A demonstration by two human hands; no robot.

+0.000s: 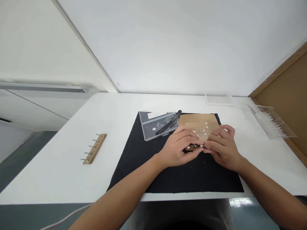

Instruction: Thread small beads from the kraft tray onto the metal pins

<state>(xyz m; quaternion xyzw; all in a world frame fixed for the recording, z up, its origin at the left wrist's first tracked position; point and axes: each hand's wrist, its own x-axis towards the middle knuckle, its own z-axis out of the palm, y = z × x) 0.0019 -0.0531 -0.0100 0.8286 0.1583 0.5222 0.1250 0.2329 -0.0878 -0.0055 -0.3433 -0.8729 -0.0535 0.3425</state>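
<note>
Both hands meet over the black mat. My left hand (181, 146) is closed on a small wooden strip (190, 147) with little metal and white pieces on it. From the right, my right hand (222, 148) pinches at the strip's right end, its fingertips almost touching those of the left; what it grips there is too small to make out. Just beyond the hands, a tan sheet (212, 120) carries several small white and clear bits. To its left lies an open clear plastic case (149, 131) with clear pieces in it and a black curved file (169, 123) across it.
A wooden strip with several metal pegs (95, 149) lies on the white table (59, 166) at the left. A clear tray (218, 103) stands at the back, and clear plastic pieces (268, 123) lie at the right beside a brown board (287, 99).
</note>
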